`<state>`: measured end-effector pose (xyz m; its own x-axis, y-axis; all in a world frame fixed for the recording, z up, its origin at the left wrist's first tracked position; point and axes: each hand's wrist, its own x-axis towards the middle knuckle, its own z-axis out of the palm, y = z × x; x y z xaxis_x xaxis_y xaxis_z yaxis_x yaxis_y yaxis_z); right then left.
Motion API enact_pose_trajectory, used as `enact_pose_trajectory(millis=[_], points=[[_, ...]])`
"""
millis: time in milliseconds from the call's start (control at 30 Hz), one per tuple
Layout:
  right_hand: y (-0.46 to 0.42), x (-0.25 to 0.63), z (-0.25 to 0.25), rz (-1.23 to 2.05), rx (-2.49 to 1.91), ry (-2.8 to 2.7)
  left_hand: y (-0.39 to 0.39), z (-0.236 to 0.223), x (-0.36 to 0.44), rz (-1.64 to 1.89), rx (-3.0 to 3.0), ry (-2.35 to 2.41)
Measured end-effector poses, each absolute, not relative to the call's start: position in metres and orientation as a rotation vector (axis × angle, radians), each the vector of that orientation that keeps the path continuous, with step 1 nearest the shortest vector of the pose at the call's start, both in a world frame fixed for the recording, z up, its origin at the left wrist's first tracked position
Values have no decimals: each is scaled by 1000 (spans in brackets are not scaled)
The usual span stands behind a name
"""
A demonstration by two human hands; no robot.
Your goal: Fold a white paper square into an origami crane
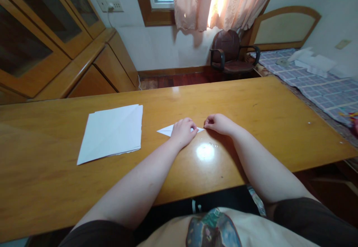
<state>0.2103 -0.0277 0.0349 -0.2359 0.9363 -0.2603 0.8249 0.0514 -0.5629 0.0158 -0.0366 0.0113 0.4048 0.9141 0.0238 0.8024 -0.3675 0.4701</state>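
Observation:
A small folded paper (167,130), white and drawn out to a point at each end, lies flat on the wooden table. My left hand (184,131) rests over its middle, fingers bent and thumb curved in, holding it against the tabletop and hiding much of it. At the paper's right tip, my right hand (219,124) is closed in a pinch, with thumb and forefinger at the very point. To the left lies a stack of white paper sheets (112,133), edges slightly uneven, with a faint diagonal crease on the top one.
The glossy table (251,105) spans the view, its near edge close to my body. Beyond it stand a wooden cabinet (92,64) at left and a brown armchair (229,55). A bed (316,81) with a checked cover and white papers (314,61) is at right.

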Motion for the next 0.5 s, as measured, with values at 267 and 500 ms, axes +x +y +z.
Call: enact_pose_trajectory(millis=[267,500], points=[[-29,202,30,907,-1722,-2301,-37,12,15,409,2294,1453],[-26,201,30,897,-1811,-2278,-37,13,15,409,2289,1452]])
